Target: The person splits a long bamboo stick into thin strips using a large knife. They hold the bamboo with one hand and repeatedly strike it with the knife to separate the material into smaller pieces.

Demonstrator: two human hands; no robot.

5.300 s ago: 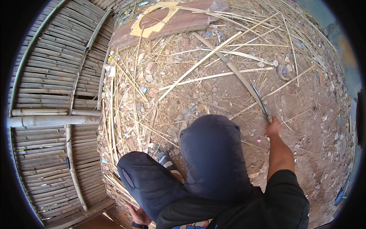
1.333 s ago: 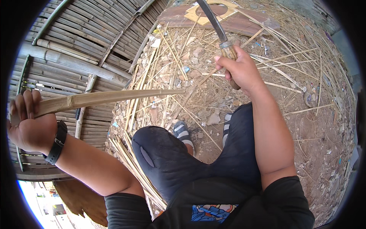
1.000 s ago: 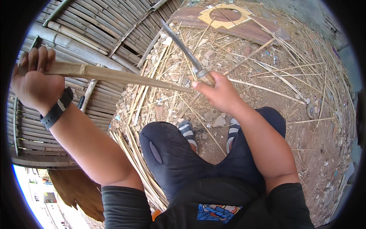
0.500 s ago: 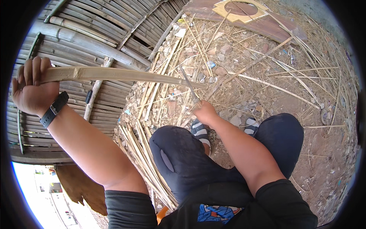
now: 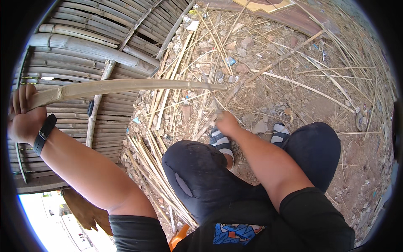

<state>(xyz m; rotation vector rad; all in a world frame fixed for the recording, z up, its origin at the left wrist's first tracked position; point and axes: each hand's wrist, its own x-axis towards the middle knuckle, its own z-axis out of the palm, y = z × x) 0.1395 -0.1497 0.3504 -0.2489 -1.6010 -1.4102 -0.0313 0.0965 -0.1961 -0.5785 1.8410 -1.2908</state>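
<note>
My left hand (image 5: pixel 27 114), raised at the far left, is closed around the thick end of a long split bamboo strip (image 5: pixel 113 86). The strip stretches rightward in a slight arch, its thin end above the littered ground. In front of my feet, my right hand (image 5: pixel 228 124) grips a knife by its handle (image 5: pixel 219 112). Motion smears its narrow blade, which points up toward the strip near the thin end. I cannot tell whether blade and bamboo touch.
A bamboo-slat wall (image 5: pixel 84 59) fills the left. Beside my left knee lies a bundle of split bamboo strips (image 5: pixel 157 168). Loose strips, stones and shavings cover the ground ahead. A brown wooden board (image 5: pixel 302 21) lies at the back, and something orange (image 5: pixel 180 236) shows beside my hip.
My left hand has moved left and down with the bamboo strip, which now arches more. The knife in my right hand has shifted slightly, its blade now blurred near the strip's thin end.
</note>
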